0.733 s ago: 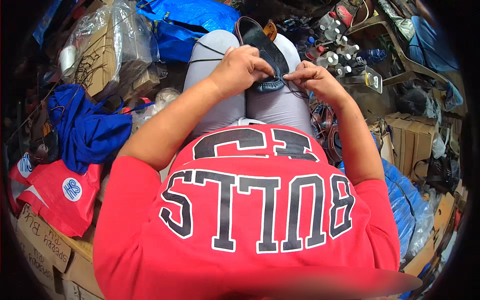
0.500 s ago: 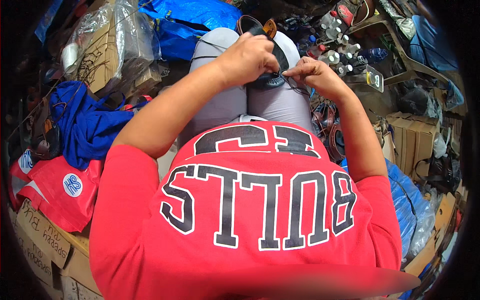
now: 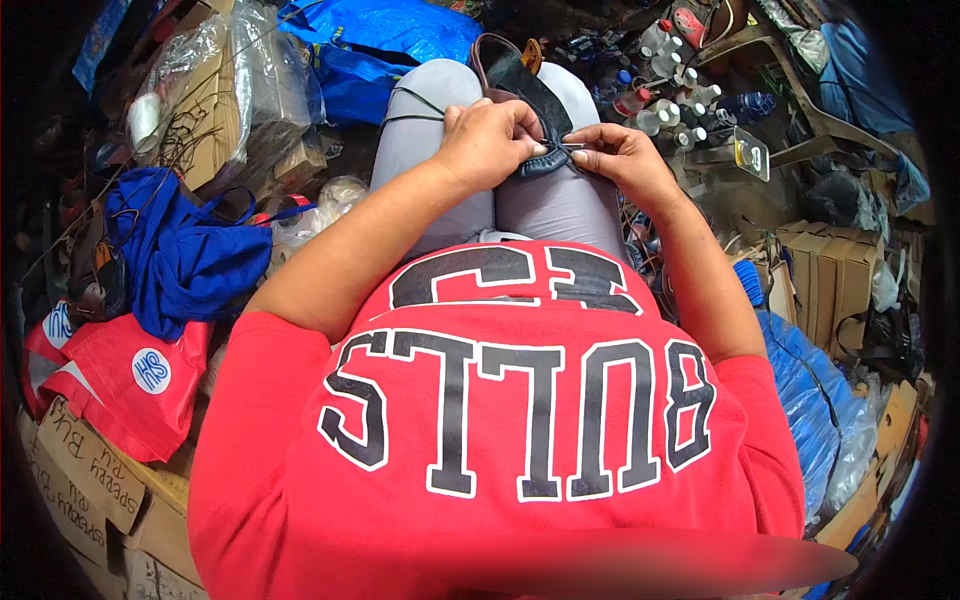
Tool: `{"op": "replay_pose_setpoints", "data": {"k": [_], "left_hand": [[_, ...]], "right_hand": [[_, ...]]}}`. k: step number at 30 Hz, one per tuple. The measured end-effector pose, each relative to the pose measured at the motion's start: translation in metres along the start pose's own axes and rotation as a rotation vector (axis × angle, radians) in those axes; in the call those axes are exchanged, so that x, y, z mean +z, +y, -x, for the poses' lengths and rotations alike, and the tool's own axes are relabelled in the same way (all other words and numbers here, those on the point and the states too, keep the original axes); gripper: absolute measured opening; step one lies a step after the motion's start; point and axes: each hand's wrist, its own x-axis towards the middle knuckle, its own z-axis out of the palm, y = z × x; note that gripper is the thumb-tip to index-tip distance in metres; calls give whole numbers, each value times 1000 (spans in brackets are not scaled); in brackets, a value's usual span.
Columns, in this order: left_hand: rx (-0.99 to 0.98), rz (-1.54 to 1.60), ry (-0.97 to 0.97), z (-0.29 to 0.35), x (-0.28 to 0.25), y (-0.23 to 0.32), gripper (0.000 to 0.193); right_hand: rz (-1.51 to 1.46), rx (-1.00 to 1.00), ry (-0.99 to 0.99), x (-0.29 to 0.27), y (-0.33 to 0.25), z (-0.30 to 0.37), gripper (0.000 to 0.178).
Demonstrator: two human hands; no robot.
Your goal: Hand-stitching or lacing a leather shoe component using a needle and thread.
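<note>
there is 1 view, from a fisheye camera worn on the person's head. it looks steeply down over the chest of the red shirt (image 3: 520, 420) onto the lap, with the forearms entering from below and meeting near the upper middle. the body sits very close and fills the lower half. clutter on the ground curves along the left, top and right rim, darkening toward the corners.

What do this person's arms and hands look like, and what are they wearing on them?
Both forearms are bare. The left hand and right hand wear no gloves, and no rings or watch can be made out. Short red sleeves of a lettered red T-shirt cover the upper arms.
</note>
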Motion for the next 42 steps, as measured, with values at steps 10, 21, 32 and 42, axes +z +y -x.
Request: {"op": "replay_pose_setpoints", "data": {"k": [10, 21, 32, 42], "left_hand": [[400, -446, -11, -5, -18, 18, 8], [270, -124, -165, -4, -18, 4, 5], [354, -176, -142, -5, -14, 5, 7], [499, -245, -82, 3, -4, -5, 6]], "right_hand": [[309, -87, -97, -2, -20, -9, 10], [136, -46, -8, -15, -4, 1, 33], [111, -163, 88, -6, 15, -1, 7], [88, -74, -114, -34, -21, 34, 10]]}}
